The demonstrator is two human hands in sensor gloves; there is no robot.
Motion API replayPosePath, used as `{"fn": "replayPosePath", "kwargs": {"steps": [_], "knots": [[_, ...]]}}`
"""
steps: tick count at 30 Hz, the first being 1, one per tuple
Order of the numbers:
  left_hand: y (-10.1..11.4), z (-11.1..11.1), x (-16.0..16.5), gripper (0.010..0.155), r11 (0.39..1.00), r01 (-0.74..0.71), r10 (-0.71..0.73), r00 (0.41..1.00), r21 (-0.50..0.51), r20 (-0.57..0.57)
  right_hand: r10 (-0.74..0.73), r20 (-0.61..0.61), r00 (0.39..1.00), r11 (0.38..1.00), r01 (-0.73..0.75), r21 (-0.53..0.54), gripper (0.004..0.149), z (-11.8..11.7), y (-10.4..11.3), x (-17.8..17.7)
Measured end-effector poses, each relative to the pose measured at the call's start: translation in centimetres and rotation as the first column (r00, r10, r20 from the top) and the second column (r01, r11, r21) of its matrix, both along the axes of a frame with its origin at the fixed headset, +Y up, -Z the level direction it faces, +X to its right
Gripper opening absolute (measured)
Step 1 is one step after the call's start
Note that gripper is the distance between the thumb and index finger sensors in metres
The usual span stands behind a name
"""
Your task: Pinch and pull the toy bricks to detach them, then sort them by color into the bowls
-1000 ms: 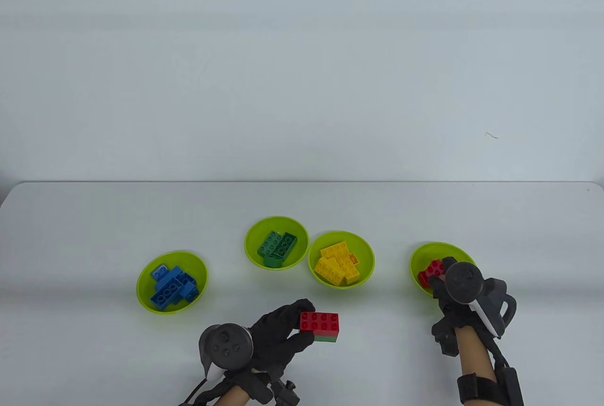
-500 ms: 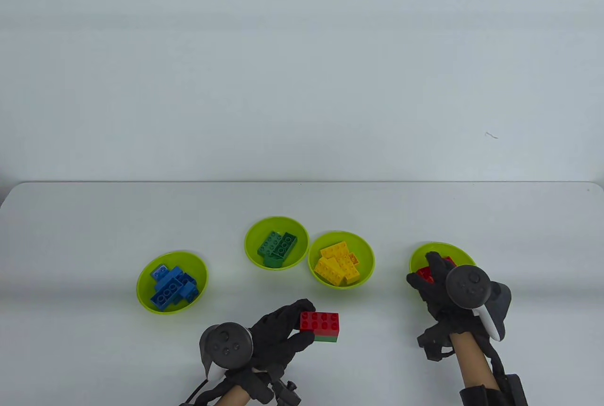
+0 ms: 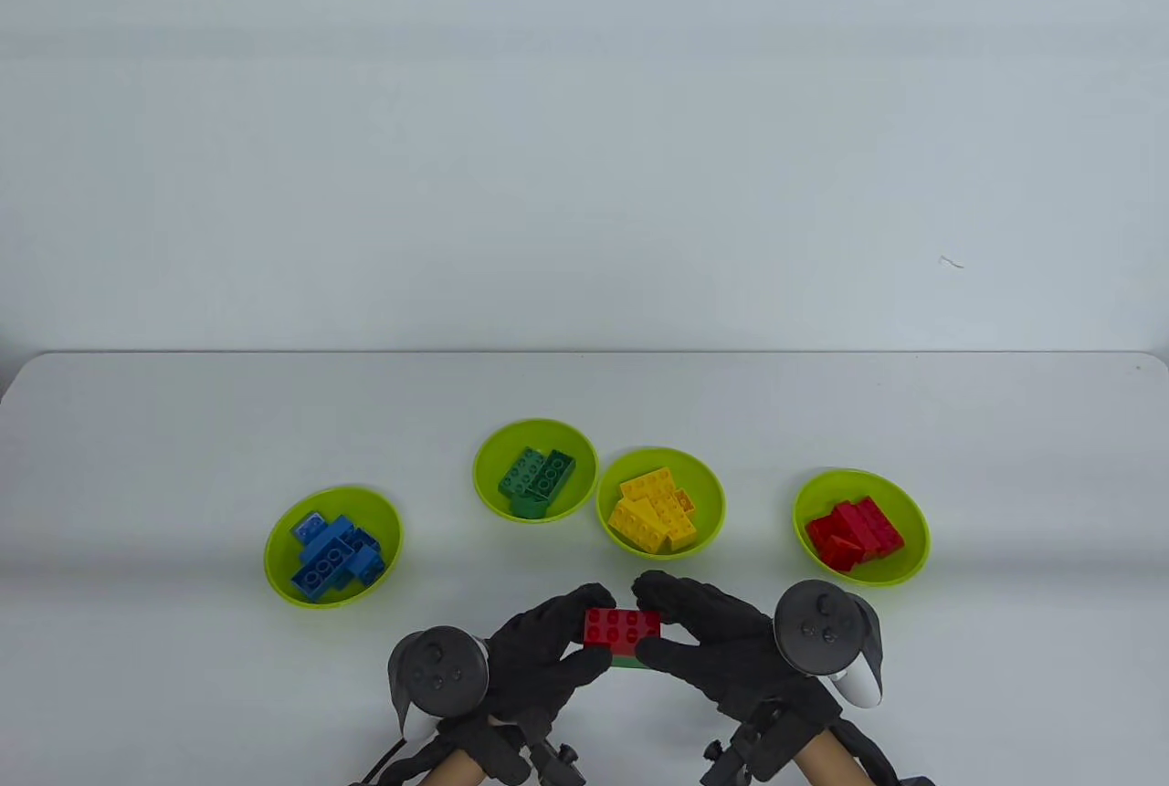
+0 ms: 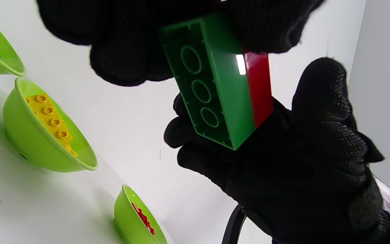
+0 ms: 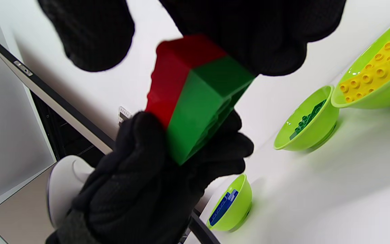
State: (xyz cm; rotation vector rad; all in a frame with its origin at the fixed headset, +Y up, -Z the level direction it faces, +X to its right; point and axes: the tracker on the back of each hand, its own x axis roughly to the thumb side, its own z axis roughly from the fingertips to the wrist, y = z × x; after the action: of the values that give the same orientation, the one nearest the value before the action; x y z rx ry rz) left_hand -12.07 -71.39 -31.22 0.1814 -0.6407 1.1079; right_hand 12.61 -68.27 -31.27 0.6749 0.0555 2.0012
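Note:
A red brick (image 3: 621, 627) stacked on a green brick (image 3: 628, 662) is held above the table's front middle. My left hand (image 3: 595, 626) pinches the stack's left end between thumb and fingers. My right hand (image 3: 650, 623) pinches its right end, index finger over the far side and thumb on the near side. The left wrist view shows the green brick (image 4: 212, 84) from below, hollow side showing, with the red brick (image 4: 259, 84) behind it. In the right wrist view the red brick (image 5: 178, 74) and green brick (image 5: 205, 108) are still joined.
Four lime bowls stand behind the hands: one bowl (image 3: 274, 549) with blue bricks at the left, one bowl (image 3: 484, 457) with green bricks, one bowl (image 3: 714, 494) with yellow bricks, one bowl (image 3: 918, 549) with red bricks at the right. The table's far edge (image 3: 584, 354) lies beyond.
My right hand left the red-brick bowl, moved left and took hold of the stack's right end. The left hand kept its hold and barely moved.

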Motion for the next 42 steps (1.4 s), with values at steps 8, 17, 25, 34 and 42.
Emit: {"fn": "replayPosePath", "kwargs": {"steps": [8, 17, 25, 34, 42], "knots": [[-0.2, 0.2, 0.3, 0.067, 1.000, 0.004, -0.004, 1.000, -0.011, 0.027, 0.074, 0.058, 0.996, 0.989, -0.080, 0.122, 0.062, 0.8, -0.2, -0.2], [-0.4, 0.1, 0.4, 0.075, 0.999, 0.022, -0.019, 0.997, -0.047, 0.071, 0.061, 0.118, 0.991, 0.979, -0.082, 0.187, 0.060, 1.4, -0.1, -0.1], [-0.4, 0.3, 0.7, 0.067, 0.999, 0.007, -0.002, 0.996, -0.049, 0.084, 0.055, 0.131, 0.990, 0.977, -0.080, 0.196, 0.057, 1.5, 0.3, 0.3], [0.5, 0.8, 1.0, 0.068, 0.985, 0.139, -0.145, 0.988, 0.104, 0.047, 0.057, 0.159, 0.986, 0.982, -0.084, 0.169, 0.056, 1.7, 0.5, 0.3], [0.3, 0.6, 0.9, 0.066, 0.998, 0.062, -0.061, 0.997, -0.032, 0.050, 0.150, 0.220, 0.964, 0.937, -0.210, 0.280, 0.057, 2.5, 1.2, -0.3]]}}
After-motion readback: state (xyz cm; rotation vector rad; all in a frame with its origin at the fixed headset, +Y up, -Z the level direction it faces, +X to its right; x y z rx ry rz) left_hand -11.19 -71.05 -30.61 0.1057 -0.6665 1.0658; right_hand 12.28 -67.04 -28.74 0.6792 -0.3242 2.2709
